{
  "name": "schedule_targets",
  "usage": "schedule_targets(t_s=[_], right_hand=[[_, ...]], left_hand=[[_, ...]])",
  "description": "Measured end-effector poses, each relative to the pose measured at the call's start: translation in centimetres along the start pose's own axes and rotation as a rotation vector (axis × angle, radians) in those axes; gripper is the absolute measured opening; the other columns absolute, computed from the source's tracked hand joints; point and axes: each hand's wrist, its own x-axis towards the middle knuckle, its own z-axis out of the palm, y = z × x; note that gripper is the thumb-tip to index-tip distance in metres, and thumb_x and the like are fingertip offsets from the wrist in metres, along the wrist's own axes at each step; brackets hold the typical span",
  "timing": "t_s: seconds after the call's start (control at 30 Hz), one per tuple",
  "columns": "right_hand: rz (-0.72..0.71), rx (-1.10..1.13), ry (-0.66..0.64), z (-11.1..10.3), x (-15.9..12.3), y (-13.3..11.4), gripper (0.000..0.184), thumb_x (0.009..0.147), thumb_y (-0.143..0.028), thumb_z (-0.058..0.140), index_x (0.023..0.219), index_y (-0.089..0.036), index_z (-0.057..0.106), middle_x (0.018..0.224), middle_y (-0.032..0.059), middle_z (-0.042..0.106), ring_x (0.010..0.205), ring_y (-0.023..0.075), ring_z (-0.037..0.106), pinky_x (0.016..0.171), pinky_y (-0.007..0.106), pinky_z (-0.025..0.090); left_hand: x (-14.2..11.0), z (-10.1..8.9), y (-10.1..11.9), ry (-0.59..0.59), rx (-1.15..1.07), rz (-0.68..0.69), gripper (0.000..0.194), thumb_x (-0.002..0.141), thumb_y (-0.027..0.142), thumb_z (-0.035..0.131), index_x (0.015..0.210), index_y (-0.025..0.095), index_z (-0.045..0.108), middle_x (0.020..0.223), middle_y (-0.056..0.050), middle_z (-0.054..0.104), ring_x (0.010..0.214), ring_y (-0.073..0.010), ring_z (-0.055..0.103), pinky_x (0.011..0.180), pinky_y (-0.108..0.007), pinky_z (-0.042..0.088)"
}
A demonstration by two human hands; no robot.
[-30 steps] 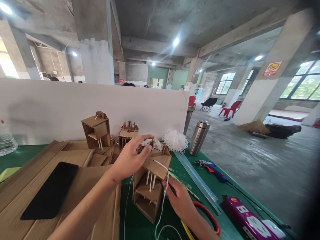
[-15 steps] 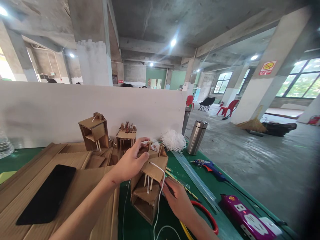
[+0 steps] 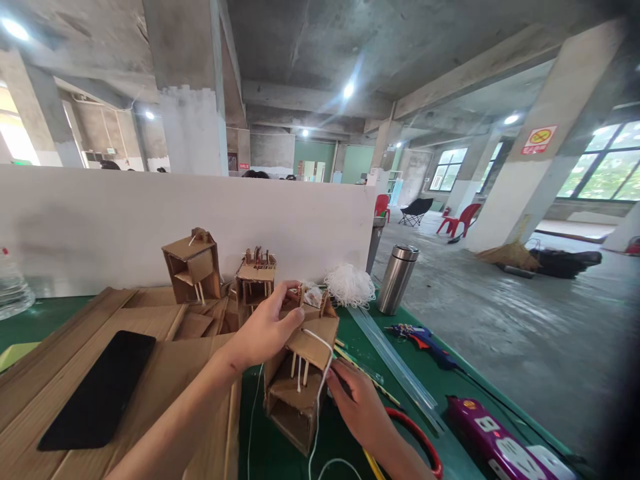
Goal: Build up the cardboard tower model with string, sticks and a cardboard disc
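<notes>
A small open-fronted cardboard box model with thin wooden sticks inside stands tilted on the green table. My left hand grips its top edge with curled fingers. A white string runs over the box top and hangs down its front. My right hand sits at the box's right side, fingers bent around the string. Two similar cardboard models stand behind, near the white partition.
A black phone lies on stacked cardboard sheets at left. A steel flask, a tangle of white string, clear glue sticks, a blue glue gun, a purple power strip and red-handled scissors lie to the right.
My left hand slid down a little on the box top and the box shifted slightly left. My right hand stays at the string beside the box.
</notes>
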Motion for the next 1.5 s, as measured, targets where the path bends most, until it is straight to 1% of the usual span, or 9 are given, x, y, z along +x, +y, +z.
schedule_targets(t_s=[0.13,0.37,0.57,0.63,0.77,0.87,1.2,1.3,1.5], right_hand=[[-0.006,-0.003,0.015,0.21,-0.13,0.35,0.036,0.102,-0.042,0.037,0.074,-0.023,0.050,0.078,0.0041,0.060,0.075,0.0211,0.057,0.077,0.032,0.045],[-0.016,-0.027,0.038,0.32,-0.01,0.23,0.037,0.101,-0.043,0.038,0.077,-0.022,0.055,0.079,0.0047,0.063,0.074,0.0209,0.059,0.070,0.030,0.046],[-0.010,-0.032,0.043,0.33,-0.17,0.11,0.039,0.101,-0.045,0.037,0.076,-0.021,0.056,0.078,0.0043,0.063,0.073,0.0209,0.059,0.068,0.029,0.046],[-0.005,-0.038,0.045,0.38,-0.21,0.15,0.040,0.101,-0.046,0.037,0.075,-0.021,0.055,0.076,0.0036,0.062,0.071,0.0202,0.058,0.067,0.029,0.045],[-0.003,-0.021,0.031,0.37,-0.18,0.17,0.040,0.101,-0.046,0.036,0.076,-0.021,0.056,0.079,0.0046,0.063,0.074,0.0207,0.058,0.069,0.030,0.045],[0.001,0.003,0.018,0.24,-0.15,0.09,0.038,0.101,-0.045,0.037,0.078,-0.021,0.056,0.082,0.0054,0.063,0.078,0.0215,0.060,0.074,0.031,0.046],[-0.024,-0.020,0.026,0.15,-0.18,0.09,0.036,0.102,-0.041,0.037,0.077,-0.021,0.055,0.080,0.0042,0.062,0.076,0.0208,0.059,0.071,0.029,0.045],[-0.033,-0.035,0.037,0.16,-0.17,0.15,0.036,0.102,-0.041,0.037,0.076,-0.022,0.053,0.077,0.0036,0.061,0.073,0.0203,0.058,0.069,0.029,0.045],[-0.027,-0.062,0.046,0.18,-0.15,0.09,0.038,0.101,-0.042,0.038,0.073,-0.022,0.052,0.075,0.0036,0.061,0.072,0.0207,0.059,0.067,0.030,0.046]], left_hand=[[-0.18,-0.19,0.39,-0.033,-0.018,-0.008,0.040,0.091,0.037,0.055,0.126,0.019,0.048,0.120,-0.011,0.063,0.112,-0.0294,0.057,0.099,-0.044,0.042],[-0.20,-0.29,0.37,-0.059,-0.023,-0.010,0.045,0.088,0.038,0.060,0.127,0.019,0.047,0.125,-0.011,0.058,0.117,-0.0298,0.053,0.104,-0.044,0.037],[-0.20,-0.13,0.37,-0.052,-0.039,-0.016,0.033,0.097,0.041,0.040,0.121,0.019,0.048,0.106,-0.007,0.062,0.102,-0.0262,0.056,0.094,-0.042,0.041],[-0.22,-0.18,0.34,-0.062,-0.040,-0.016,0.031,0.097,0.038,0.040,0.121,0.020,0.048,0.103,-0.006,0.061,0.099,-0.0256,0.056,0.092,-0.041,0.042],[-0.29,-0.43,0.25,-0.090,-0.040,-0.004,0.033,0.092,0.031,0.048,0.124,0.021,0.046,0.114,-0.007,0.060,0.107,-0.0270,0.055,0.096,-0.042,0.041],[-0.32,-0.55,0.26,-0.103,-0.037,0.012,0.039,0.090,0.031,0.052,0.126,0.020,0.045,0.122,-0.009,0.058,0.114,-0.0292,0.053,0.101,-0.044,0.038],[-0.32,-0.58,0.34,-0.117,-0.037,0.044,0.049,0.088,0.037,0.058,0.131,0.017,0.044,0.126,-0.012,0.057,0.116,-0.0323,0.053,0.102,-0.048,0.039],[-0.33,-0.61,0.32,-0.121,-0.030,0.023,0.054,0.087,0.039,0.059,0.134,0.017,0.042,0.133,-0.014,0.055,0.121,-0.0339,0.052,0.104,-0.050,0.037],[-0.34,-0.71,0.63,-0.127,0.002,-0.004,0.056,0.087,0.042,0.061,0.134,0.018,0.041,0.134,-0.014,0.055,0.123,-0.0340,0.051,0.107,-0.052,0.035]])
